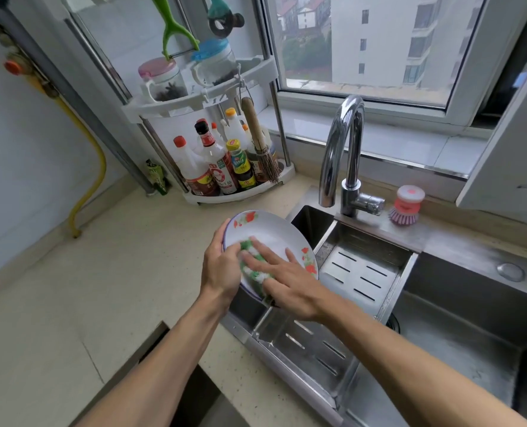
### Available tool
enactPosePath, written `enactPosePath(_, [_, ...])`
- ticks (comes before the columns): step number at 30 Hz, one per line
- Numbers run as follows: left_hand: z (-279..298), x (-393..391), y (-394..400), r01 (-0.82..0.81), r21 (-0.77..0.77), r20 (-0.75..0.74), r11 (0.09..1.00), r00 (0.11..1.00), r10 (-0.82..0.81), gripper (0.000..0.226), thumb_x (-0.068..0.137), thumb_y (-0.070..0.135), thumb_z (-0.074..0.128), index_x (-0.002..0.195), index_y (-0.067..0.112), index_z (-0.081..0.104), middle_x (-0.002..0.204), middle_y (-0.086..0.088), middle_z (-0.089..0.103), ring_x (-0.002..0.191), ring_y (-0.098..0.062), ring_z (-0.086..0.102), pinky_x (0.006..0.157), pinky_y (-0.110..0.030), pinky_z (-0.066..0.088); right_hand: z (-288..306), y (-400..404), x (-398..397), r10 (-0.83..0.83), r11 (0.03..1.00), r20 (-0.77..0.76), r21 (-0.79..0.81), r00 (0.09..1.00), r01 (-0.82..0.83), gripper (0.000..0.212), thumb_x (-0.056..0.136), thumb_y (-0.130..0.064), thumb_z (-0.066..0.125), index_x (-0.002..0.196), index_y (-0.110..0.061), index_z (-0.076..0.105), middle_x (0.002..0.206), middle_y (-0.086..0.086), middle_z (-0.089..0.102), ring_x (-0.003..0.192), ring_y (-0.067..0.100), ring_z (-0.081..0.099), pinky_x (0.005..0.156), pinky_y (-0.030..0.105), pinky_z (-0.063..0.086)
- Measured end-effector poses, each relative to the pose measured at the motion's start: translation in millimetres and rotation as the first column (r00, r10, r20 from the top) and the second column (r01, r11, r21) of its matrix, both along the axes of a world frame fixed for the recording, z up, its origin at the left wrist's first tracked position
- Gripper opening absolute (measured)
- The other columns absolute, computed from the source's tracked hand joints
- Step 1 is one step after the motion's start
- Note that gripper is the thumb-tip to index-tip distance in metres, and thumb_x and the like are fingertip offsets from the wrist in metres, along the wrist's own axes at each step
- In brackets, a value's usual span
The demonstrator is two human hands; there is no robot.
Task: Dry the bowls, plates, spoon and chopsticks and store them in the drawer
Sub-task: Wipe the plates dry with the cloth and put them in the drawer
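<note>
A white plate (271, 232) with red flowers and a blue rim is held tilted above the left edge of the sink. My left hand (220, 266) grips its left rim, fingers curled round the edge. A green and white cloth (251, 266) lies on the plate's face, and my right hand (284, 282) presses it there with straight, spread fingers. No bowls, spoon or chopsticks are in view. At the bottom, below the counter's front edge, a dark gap of an open drawer (194, 392) shows.
A steel sink (472, 328) with a slotted drain tray (361, 272) lies to the right, with a chrome tap (345, 155) behind it. A pink dish brush (405, 208) stands by the tap. A corner rack of sauce bottles (222, 167) stands at the back of the beige counter (102, 272).
</note>
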State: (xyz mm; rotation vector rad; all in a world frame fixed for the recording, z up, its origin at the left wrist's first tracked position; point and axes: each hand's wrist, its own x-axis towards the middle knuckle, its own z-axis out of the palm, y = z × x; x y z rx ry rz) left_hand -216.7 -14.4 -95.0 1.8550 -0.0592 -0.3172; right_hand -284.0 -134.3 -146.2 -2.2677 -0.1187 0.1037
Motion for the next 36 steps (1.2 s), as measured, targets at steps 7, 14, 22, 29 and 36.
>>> enactPosePath(7, [7.3, 9.2, 4.3, 0.134, 0.066, -0.058, 0.989, 0.99, -0.13, 0.05, 0.09, -0.005, 0.041, 0.126, 0.026, 0.058, 0.108, -0.004, 0.068, 0.09, -0.019, 0.067, 0.066, -0.028, 0.056, -22.6, -41.3, 12.8, 0.061, 0.86, 0.143, -0.511, 0.988, 0.021, 0.07, 0.087, -0.046, 0.001, 0.154, -0.033, -0.016, 0.16, -0.005, -0.03, 0.148, 0.013, -0.029, 0.12, 0.037, -0.021])
enactPosePath(14, [3.7, 16.7, 3.6, -0.099, 0.028, 0.054, 0.995, 0.994, 0.097, 0.051, 0.091, 0.003, 0.043, 0.133, 0.03, 0.055, 0.106, 0.003, 0.06, 0.093, -0.015, 0.058, 0.066, -0.032, 0.052, -15.8, -36.7, -8.2, -0.004, 0.988, -0.056, -0.156, 0.998, -0.005, 0.056, 0.099, -0.034, 0.022, 0.15, -0.024, 0.043, 0.167, -0.002, 0.014, 0.153, 0.015, 0.008, 0.125, 0.044, -0.002])
enactPosePath(22, [-1.7, 21.9, 12.1, 0.036, 0.092, 0.075, 0.995, 0.996, -0.043, 0.061, 0.086, 0.005, 0.044, 0.14, 0.031, 0.053, 0.121, -0.005, 0.063, 0.107, -0.025, 0.061, 0.072, -0.037, 0.058, -35.2, -40.3, -18.2, -0.005, 0.958, -0.08, -0.285, 0.997, -0.018, 0.058, 0.1, -0.031, 0.019, 0.158, -0.028, 0.022, 0.166, -0.005, -0.006, 0.153, 0.012, -0.007, 0.122, 0.045, -0.015])
enactPosePath(29, [-7.0, 11.5, 1.3, -0.168, 0.053, 0.21, 0.984, 0.966, 0.153, 0.055, 0.093, 0.002, 0.044, 0.142, 0.026, 0.052, 0.12, 0.003, 0.06, 0.103, -0.015, 0.057, 0.057, -0.005, 0.045, -10.9, 7.5, -31.9, 0.004, 0.989, -0.138, 0.149, 0.99, 0.017, 0.05, 0.105, -0.037, 0.024, 0.154, -0.032, 0.034, 0.166, -0.013, 0.008, 0.15, 0.01, 0.01, 0.124, 0.034, 0.003])
enactPosePath(36, [-8.6, 20.3, 18.6, 0.033, 0.02, 0.053, 0.999, 0.998, -0.034, 0.051, 0.093, 0.0, 0.044, 0.134, 0.027, 0.057, 0.114, -0.002, 0.065, 0.098, -0.018, 0.063, 0.062, -0.024, 0.053, -35.1, -41.4, -16.0, -0.062, 0.877, -0.048, -0.479, 0.997, 0.032, 0.055, 0.105, -0.034, 0.019, 0.157, -0.029, 0.001, 0.158, -0.008, -0.023, 0.151, 0.016, -0.02, 0.116, 0.044, -0.027])
